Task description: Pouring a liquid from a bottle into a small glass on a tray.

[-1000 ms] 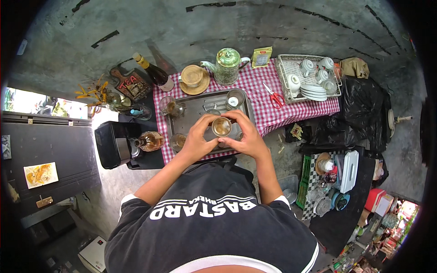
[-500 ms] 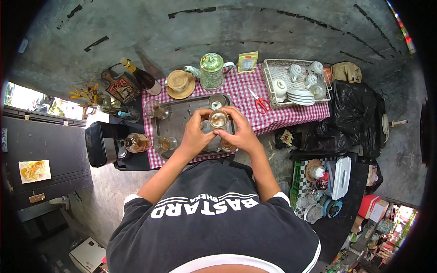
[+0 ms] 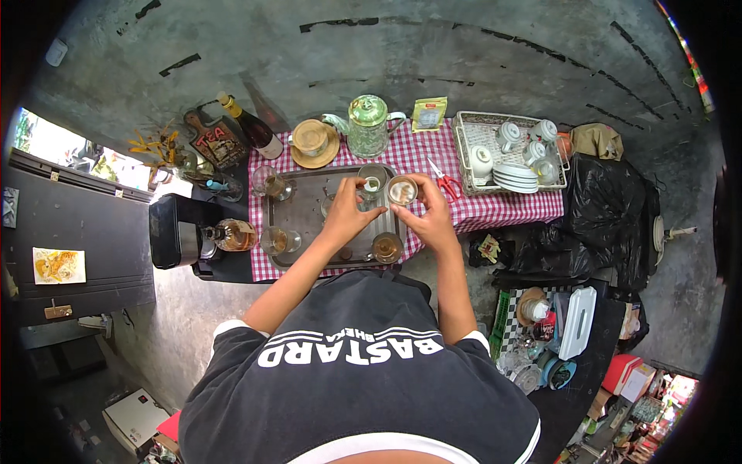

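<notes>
My right hand (image 3: 430, 220) holds a small drinking glass (image 3: 402, 191) by its side, thumb and fingers around it, above the right edge of the dark tray (image 3: 309, 174). To its left, my left hand (image 3: 352, 216) is open, thumb and curved forefinger apart. Just beyond those fingers stands another glass (image 3: 372, 178) with something pale inside. A glass cup with brownish contents (image 3: 386, 247) sits at the tray's near right corner. Part of one more glass (image 3: 328, 206) shows beside my left hand, mostly hidden.
Several glasses (image 3: 276, 241) stand along the tray's left side. Behind are a green enamel teapot (image 3: 368, 127), a lidded cup (image 3: 310, 138) and a bottle (image 3: 259, 135). Red-handled scissors (image 3: 446, 182) lie near a basket (image 3: 461, 151) of cups and saucers. A black machine (image 3: 174, 232) stands left.
My hands have moved apart. The left has come off the glass, while the right has carried it rightward and slightly back. The view has shifted a little.
</notes>
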`<state>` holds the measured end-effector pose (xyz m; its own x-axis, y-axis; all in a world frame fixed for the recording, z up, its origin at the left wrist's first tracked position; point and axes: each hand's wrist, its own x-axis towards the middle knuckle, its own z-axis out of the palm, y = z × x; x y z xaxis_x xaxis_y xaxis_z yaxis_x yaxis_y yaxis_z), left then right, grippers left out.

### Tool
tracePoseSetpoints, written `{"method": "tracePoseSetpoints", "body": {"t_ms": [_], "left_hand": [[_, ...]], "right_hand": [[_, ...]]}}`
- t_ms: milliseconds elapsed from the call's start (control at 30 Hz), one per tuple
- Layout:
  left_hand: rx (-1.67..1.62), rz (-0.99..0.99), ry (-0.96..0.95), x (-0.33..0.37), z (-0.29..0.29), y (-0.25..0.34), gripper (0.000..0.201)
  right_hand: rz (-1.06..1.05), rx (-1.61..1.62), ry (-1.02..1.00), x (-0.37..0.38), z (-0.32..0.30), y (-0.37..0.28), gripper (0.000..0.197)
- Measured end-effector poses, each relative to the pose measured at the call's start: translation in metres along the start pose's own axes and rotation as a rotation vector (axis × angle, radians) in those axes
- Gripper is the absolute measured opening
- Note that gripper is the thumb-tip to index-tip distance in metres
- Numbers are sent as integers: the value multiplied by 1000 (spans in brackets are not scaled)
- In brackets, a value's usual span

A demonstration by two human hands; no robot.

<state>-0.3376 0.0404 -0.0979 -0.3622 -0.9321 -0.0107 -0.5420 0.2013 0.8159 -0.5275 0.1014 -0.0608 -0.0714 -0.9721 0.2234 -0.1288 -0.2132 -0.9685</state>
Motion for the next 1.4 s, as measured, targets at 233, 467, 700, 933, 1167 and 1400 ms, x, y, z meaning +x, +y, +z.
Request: {"method": "tracePoseSetpoints", "body": {"t_ms": [233, 467, 700, 933, 1167, 1400], "left_hand": [[38, -58, 150, 16, 55, -57, 65], [-12, -174, 223, 23, 71, -61, 58], [-197, -422, 169, 29, 78, -68, 58], [-262, -391, 115, 29, 90, -81, 54], [-443, -501, 50, 36, 99, -99, 36], [-521, -449, 34, 33, 93, -104, 22]], "right_hand": [[95, 109, 93, -12, -10, 22, 47], [121, 169, 128, -20, -14, 28, 47], [127, 184, 154, -25, -17, 36, 46], [141, 151, 135, -25, -18, 42, 46], [185, 159, 145, -23, -15, 49, 47], [189, 189, 117, -17, -17, 59, 47]]}}
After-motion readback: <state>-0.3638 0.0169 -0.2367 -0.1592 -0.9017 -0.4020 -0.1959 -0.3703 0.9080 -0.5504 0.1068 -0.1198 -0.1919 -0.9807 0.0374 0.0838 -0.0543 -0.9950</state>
